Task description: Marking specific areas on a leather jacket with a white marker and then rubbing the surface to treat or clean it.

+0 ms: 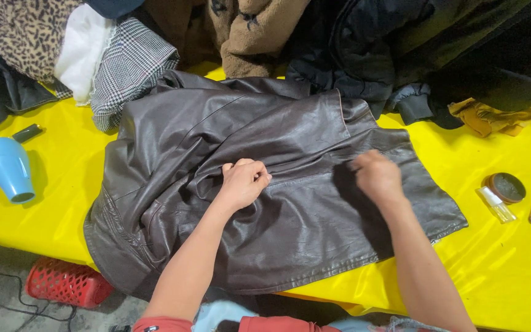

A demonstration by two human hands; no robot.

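Your left hand (243, 182) pinches a fold of the brown leather jacket (265, 184) spread across the yellow table (493, 258); your right hand (376, 175), curled, presses just beside it; clothes pile (228, 31) crowds behind, blue hairdryer (6, 169) well left

A dark brown leather jacket (265, 184) is spread over a yellow table (499, 270). A fold is pinched by the left hand (244, 182); the right hand (376, 175), blurred, is pressed alongside. A blue hairdryer (4, 169) is seen left.

jacket (265, 184): dark brown leather
table cover (56, 203): bright yellow
hair dryer (4, 169): light blue
basket (66, 283): red
cloth (127, 67): black-and-white check
fabric (29, 34): leopard print
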